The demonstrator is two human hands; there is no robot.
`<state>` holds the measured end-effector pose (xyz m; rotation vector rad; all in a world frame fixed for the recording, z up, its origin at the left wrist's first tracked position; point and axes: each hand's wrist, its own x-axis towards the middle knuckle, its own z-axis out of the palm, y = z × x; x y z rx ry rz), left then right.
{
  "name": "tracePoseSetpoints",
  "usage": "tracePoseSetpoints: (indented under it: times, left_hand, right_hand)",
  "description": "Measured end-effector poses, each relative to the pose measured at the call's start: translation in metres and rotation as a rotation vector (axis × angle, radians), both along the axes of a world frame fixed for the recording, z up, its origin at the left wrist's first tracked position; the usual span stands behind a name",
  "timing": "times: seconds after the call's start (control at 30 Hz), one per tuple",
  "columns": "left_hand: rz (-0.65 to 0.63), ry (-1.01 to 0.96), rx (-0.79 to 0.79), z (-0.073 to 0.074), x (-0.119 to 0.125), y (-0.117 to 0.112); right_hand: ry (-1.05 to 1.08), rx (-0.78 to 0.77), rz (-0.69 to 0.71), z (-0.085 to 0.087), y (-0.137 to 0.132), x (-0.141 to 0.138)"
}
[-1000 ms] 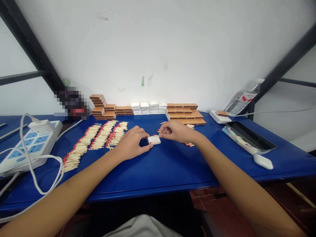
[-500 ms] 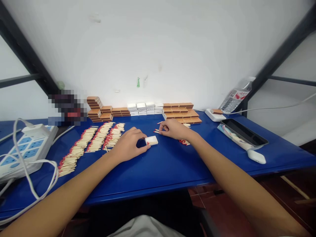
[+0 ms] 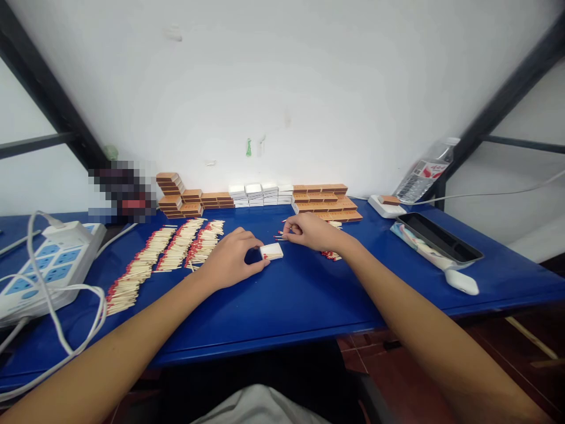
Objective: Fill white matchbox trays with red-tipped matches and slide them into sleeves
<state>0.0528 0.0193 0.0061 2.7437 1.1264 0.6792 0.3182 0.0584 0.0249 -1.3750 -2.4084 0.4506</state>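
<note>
My left hand point(image 3: 232, 256) curls round a small white matchbox tray point(image 3: 272, 251) lying on the blue table point(image 3: 286, 300); a few red-tipped matches lie in the tray. My right hand point(image 3: 311, 231) is pinched on some loose matches point(image 3: 279, 237) just right of and behind the tray. More matches point(image 3: 331, 255) lie under my right wrist. Rows of red-tipped matches point(image 3: 170, 253) spread out to the left of my left hand.
Brown matchbox sleeves point(image 3: 326, 203) and white trays point(image 3: 260, 193) are stacked along the wall. A white power strip point(image 3: 48, 265) with cables sits at far left. At right are a black tray point(image 3: 439, 238), a white mouse point(image 3: 461, 281) and a plastic bottle point(image 3: 424, 172).
My right hand has shifted slightly back from the tray towards the loose matches. The left hand stays on the tray. The camera has moved a little.
</note>
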Motion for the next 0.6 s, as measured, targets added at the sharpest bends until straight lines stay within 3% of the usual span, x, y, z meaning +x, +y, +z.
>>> tracePoseSetpoints:
  times: [0.17,0.4,0.6]
  left_hand:
    - [0.001,0.0,-0.008,0.0006,0.0001,-0.0005]
    - [0.003,0.005,-0.006,0.0004,-0.0004,-0.0005]
    - [0.01,0.006,-0.014,0.0007,0.0002,-0.0014]
  right_hand:
    - [-0.072,-0.085,0.027,0.0003,0.0,0.0011]
    - [-0.062,-0.035,-0.007,0.0006,-0.0001,0.0]
    - [-0.055,-0.087,0.001,-0.0026,0.0016,0.0]
